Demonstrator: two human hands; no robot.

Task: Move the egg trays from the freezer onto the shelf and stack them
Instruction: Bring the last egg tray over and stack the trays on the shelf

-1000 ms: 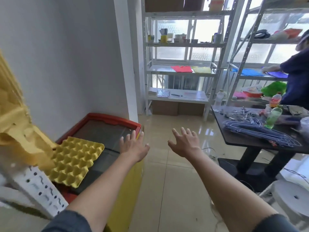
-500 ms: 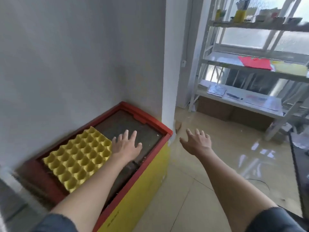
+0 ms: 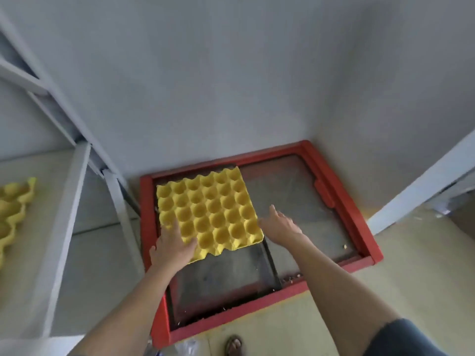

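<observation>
Shelf (image 3: 25, 253): pale board at the far left of the view, carried by a white metal frame with upright and slanted posts; its right edge runs beside the freezer's left rim.
Stacked trays (image 3: 11, 209): yellow egg trays on the shelf, cut off by the left edge of the picture, well apart from both hands.
Freezer (image 3: 359, 227): red-rimmed chest set into the corner of the grey walls, with dark sliding glass lids on top; crumbs lie along its near and right inner edges.
Egg tray (image 3: 209, 214): one yellow tray lying flat on the left lid, cups up, close to the freezer's far-left corner, slightly turned against the rim.
Left hand (image 3: 172, 246): fingers spread and palm down, lying over the tray's near-left corner and touching it; thumb reaches along the tray's near edge. Whether it already grips the tray cannot be told.
Right hand (image 3: 281, 224): open, fingers stretched forward, holding nothing; it sits just beside the tray's right edge near the near-right corner, above the glass. Contact with the tray cannot be told.
Tray between hands: the tray lies between the two hands, mostly beyond them.
Foot (image 3: 233, 345): a sandalled foot on the floor at the freezer's near edge.
</observation>
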